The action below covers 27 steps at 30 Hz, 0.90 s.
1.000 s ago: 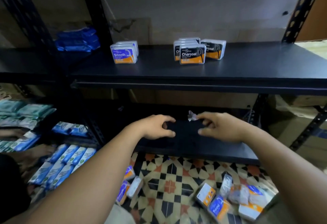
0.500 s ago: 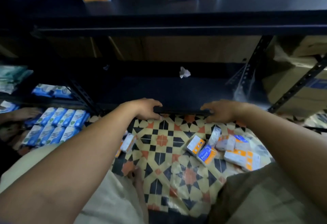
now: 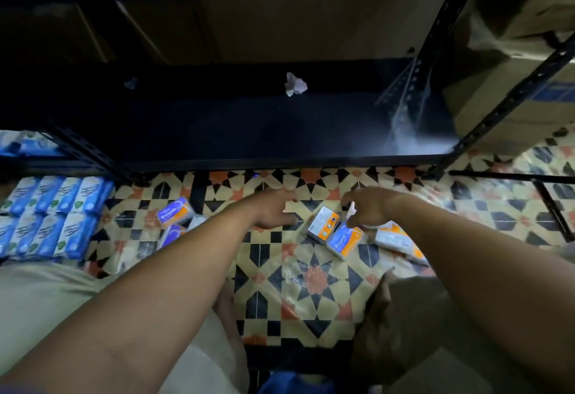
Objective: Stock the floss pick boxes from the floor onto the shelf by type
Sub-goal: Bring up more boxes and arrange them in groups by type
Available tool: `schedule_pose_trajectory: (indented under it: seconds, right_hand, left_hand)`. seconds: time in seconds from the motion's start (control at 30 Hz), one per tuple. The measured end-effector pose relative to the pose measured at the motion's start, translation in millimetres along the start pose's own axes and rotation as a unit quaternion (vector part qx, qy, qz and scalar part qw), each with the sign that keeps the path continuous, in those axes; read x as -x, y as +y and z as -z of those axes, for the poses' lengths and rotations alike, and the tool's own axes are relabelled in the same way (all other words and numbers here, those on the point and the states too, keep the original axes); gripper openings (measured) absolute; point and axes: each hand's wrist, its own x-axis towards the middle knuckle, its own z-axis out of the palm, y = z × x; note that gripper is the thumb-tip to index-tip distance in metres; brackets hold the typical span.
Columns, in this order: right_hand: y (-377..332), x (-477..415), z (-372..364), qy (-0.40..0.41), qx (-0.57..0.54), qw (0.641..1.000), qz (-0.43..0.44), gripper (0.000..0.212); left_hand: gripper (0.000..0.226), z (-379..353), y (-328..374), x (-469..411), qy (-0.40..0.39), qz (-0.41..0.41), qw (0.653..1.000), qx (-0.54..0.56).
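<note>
**A:** What is the biggest thing we see?

**B:** The black shelf, low and dark. In front of it is the patterned floor, with blue packs at the far left.

**A:** And our hands?

**B:** Our left hand is out over the tiles. Its thumb and fingers are apart and it holds nothing. Our right hand bends down over the boxes. We cannot tell if it grips one.

**A:** Where are the boxes?

**B:** On the floor. The Round box touches a white box, and the Smooth box lies further left.

**A:** The smallest thing?

**B:** A crumpled paper, far back on the shelf.
</note>
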Motion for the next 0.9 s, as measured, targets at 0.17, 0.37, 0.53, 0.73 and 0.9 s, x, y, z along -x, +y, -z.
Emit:
schedule_pose_trajectory:
  seconds: [0.17, 0.37, 0.53, 0.73, 0.9]
  right_hand:
    - [12.0, -17.5, -25.9, -0.009, -0.041, 0.999, -0.035, 0.057]
    - [23.0, -38.9, -57.6, -0.003, -0.081, 0.993, -0.081, 0.06]
    - [22.6, -51.0, -85.3, 0.017, -0.136, 0.985, -0.106, 0.064]
    - [21.9, -60.3, -106.4, 0.055, -0.165, 0.98, -0.098, 0.095]
    - [23.3, -66.3, -109.8, 0.041, -0.171, 0.981, -0.08, 0.1]
  left_hand:
    - [0.059, -29.5, 5.4, -28.3, -0.003, -0.019, 1.0, 0.014]
    - [0.06, -51.2, 4.8, -59.8, -0.004, -0.042, 0.999, -0.001]
    - [0.078, -70.8, 7.7, -82.7, 0.011, -0.073, 0.996, -0.055]
    - [0.086, -93.0, 11.6, -96.3, 0.034, -0.116, 0.975, -0.189]
    - [0.085, -104.3, 6.7, -98.1, 0.043, -0.103, 0.971, -0.213]
